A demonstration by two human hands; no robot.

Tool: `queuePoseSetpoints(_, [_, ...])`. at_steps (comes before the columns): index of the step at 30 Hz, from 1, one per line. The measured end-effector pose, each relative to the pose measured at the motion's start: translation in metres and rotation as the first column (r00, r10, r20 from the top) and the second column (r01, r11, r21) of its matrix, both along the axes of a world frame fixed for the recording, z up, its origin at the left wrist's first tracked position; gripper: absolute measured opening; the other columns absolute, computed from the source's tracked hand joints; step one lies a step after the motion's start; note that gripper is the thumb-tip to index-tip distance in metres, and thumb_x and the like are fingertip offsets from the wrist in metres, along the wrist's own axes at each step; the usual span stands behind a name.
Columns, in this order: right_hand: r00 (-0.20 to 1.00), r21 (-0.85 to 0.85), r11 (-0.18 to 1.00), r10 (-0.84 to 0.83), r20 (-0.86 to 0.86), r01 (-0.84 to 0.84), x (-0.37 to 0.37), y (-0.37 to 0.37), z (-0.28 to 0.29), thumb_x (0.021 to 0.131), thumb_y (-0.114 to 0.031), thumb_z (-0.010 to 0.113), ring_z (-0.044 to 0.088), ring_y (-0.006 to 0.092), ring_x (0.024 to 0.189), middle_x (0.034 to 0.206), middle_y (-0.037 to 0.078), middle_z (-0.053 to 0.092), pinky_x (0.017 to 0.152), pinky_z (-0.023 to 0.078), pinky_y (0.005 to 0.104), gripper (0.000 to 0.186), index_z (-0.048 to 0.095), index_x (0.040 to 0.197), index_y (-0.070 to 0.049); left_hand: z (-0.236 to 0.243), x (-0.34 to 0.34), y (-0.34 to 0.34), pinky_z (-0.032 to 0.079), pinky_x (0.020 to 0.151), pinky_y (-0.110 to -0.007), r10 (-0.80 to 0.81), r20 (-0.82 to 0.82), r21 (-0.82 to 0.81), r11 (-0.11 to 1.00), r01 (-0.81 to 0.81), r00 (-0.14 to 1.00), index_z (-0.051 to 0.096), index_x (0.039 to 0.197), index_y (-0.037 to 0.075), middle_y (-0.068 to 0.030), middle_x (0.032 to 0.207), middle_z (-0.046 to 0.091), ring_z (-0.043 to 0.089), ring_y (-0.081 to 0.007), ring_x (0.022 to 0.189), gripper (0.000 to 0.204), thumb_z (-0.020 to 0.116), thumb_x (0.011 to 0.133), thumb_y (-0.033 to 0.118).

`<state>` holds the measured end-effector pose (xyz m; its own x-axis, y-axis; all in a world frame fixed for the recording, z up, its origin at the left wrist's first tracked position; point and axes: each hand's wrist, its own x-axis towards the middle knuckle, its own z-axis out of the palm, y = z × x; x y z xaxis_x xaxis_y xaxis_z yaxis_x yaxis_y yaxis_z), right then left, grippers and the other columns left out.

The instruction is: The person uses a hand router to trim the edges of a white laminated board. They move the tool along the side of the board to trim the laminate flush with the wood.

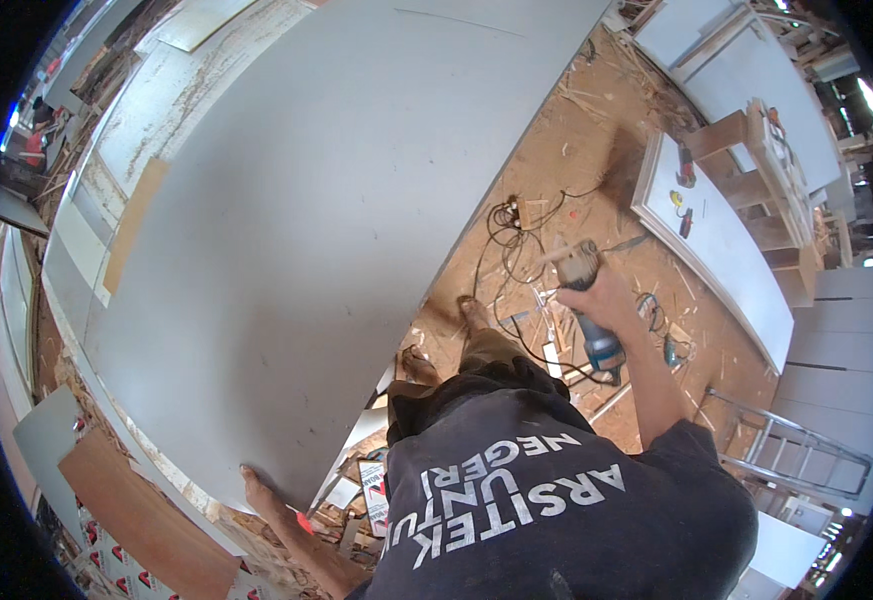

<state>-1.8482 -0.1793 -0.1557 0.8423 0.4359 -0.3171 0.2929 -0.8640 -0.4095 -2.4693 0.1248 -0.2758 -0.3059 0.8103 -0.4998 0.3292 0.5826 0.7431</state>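
Note:
A large grey panel [326,190] stretches across the left and middle of the view, with dark scuffs on its face. At its near corner, my left hand [268,500] is closed over the edge, with a fingertip on the top face; its other fingers are mostly hidden. To the right of the panel, my right hand [601,300] grips a corded angle grinder [596,345] with a teal body and a pale gear head. The grinder is held above the floor, apart from the panel. Blur makes its disc hard to make out.
Wood scraps and a tangled black cable [511,235] litter the brown floor [596,130]. On the right, a white board [726,250] carries small hand tools. A metal ladder [796,450] lies at lower right. A brown board [141,515] sits at lower left.

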Motion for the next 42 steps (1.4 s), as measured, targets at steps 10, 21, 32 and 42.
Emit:
queuePoseSetpoints(10, [0.942, -0.124, 0.945, 0.316, 0.118, -0.301, 0.122, 0.104, 0.016, 0.064, -0.046, 0.082, 0.068, 0.0456, 0.104, 0.107, 0.032, 0.069, 0.091, 0.054, 0.0474, 0.097, 0.050, 0.138, 0.008, 0.079, 0.088, 0.022, 0.041, 0.112, -0.047, -0.219, -0.824, -0.056, 0.949, 0.310, 0.523, 0.050, 0.144, -0.006, -0.0290, 0.144, 0.052, 0.051, -0.0409, 0.134, 0.082, 0.055, 0.098, 0.062])
queuePoseSetpoints(21, [0.916, -0.237, 0.889, 0.401, -0.013, -0.392, 0.169, 0.135, 0.018, 0.062, -0.044, 0.083, 0.069, 0.0435, 0.100, 0.106, 0.030, 0.070, 0.090, 0.054, 0.0464, 0.086, 0.055, 0.126, 0.006, 0.042, 0.140, 0.049, 0.003, 0.117, -0.073, -0.331, -0.703, -0.150, 0.934, 0.324, 0.629, 0.009, 0.166, 0.024, -0.0242, 0.170, -0.003, -0.006, -0.0454, 0.156, 0.112, 0.057, 0.083, 0.083])
queuePoseSetpoints(32, [0.913, -0.217, 0.891, 0.407, -0.010, -0.399, 0.179, 0.133, 0.006, 0.063, -0.046, 0.080, 0.069, 0.0435, 0.098, 0.100, 0.029, 0.070, 0.087, 0.055, 0.0469, 0.083, 0.057, 0.124, 0.005, 0.042, 0.134, 0.052, 0.003, 0.117, -0.073, -0.346, -0.680, -0.159, 0.930, 0.330, 0.647, 0.006, 0.166, 0.025, -0.0246, 0.169, -0.008, -0.008, -0.0444, 0.157, 0.117, 0.055, 0.080, 0.087])
queuePoseSetpoints(42, [0.915, -0.158, 0.901, 0.399, -0.060, -0.403, 0.172, 0.133, 0.020, 0.061, -0.045, 0.078, 0.069, 0.0437, 0.095, 0.097, 0.030, 0.070, 0.082, 0.054, 0.0491, 0.081, 0.059, 0.122, 0.005, 0.038, 0.129, 0.056, 0.003, 0.117, -0.074, -0.348, -0.678, -0.174, 0.932, 0.319, 0.648, 0.004, 0.166, 0.027, -0.0217, 0.171, -0.006, -0.007, -0.0494, 0.155, 0.116, 0.055, 0.081, 0.086])
